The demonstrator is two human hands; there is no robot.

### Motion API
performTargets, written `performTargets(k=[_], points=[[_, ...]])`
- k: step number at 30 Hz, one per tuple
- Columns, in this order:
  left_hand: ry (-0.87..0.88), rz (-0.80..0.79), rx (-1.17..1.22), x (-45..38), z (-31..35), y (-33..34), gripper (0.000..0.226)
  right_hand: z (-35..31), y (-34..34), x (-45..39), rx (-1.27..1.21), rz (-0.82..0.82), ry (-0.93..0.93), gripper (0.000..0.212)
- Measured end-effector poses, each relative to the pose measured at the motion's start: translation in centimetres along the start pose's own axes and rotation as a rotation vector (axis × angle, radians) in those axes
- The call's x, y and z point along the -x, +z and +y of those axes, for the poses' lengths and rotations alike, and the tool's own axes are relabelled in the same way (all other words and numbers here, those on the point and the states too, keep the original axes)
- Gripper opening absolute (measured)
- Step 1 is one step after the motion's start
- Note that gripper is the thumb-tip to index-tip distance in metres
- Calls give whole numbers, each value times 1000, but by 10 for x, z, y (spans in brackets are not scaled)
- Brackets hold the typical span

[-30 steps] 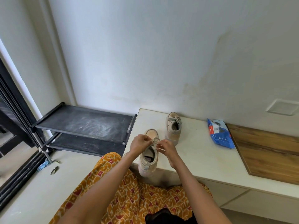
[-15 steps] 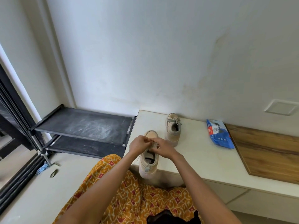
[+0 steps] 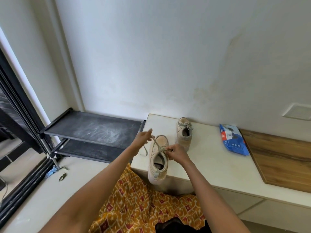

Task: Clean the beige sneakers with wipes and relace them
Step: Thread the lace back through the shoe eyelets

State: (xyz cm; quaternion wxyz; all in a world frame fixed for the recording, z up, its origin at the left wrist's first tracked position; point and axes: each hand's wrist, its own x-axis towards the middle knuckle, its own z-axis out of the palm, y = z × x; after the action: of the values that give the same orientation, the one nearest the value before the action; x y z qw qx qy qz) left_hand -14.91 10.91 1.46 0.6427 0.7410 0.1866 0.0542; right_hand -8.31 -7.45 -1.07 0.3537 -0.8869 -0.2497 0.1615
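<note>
Two beige sneakers stand on a white bench [image 3: 210, 167]. The near sneaker [image 3: 159, 165] sits at the bench's front left edge, heel toward me. My left hand [image 3: 143, 137] pinches one end of its grey lace [image 3: 155, 142] and holds it taut up and to the left. My right hand [image 3: 176, 153] pinches the lace at the knot over the tongue. The far sneaker [image 3: 184, 132] stands near the wall with its lace tied in a bow. A blue pack of wipes [image 3: 233, 142] lies to the right of it.
A wooden board [image 3: 277, 158] covers the bench's right part. A black two-tier shoe rack [image 3: 90, 132] stands left of the bench against the wall. A dark sliding-door frame [image 3: 20, 115] runs along the left. My lap in orange patterned cloth [image 3: 143, 204] is below the bench.
My left hand has moved up and left away from the shoe, drawing the lace end out taut. My right hand has stayed at the knot.
</note>
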Motion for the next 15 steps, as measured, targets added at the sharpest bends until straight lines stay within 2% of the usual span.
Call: performTargets(k=[3,4,6,8,11,13,15], points=[[-59,120,648,1,11,3,43,-1,-2,1,-9,-3,-17,13],[-71,162,788,1,14,4,43,-2,-2,3,-15,1,-26,14],[-70,234,887,2,21,7,44,-5,-1,6,-53,8,-34,20],[-46,261,855,3,25,8,44,-6,-1,8,-107,16,-14,25],[-3,205,726,2,27,8,41,-6,0,8,-136,14,3,26],[76,91,472,1,23,5,32,-6,0,6,-137,9,10,26],[180,-110,23,1,13,0,18,-7,0,5,-137,4,16,26]])
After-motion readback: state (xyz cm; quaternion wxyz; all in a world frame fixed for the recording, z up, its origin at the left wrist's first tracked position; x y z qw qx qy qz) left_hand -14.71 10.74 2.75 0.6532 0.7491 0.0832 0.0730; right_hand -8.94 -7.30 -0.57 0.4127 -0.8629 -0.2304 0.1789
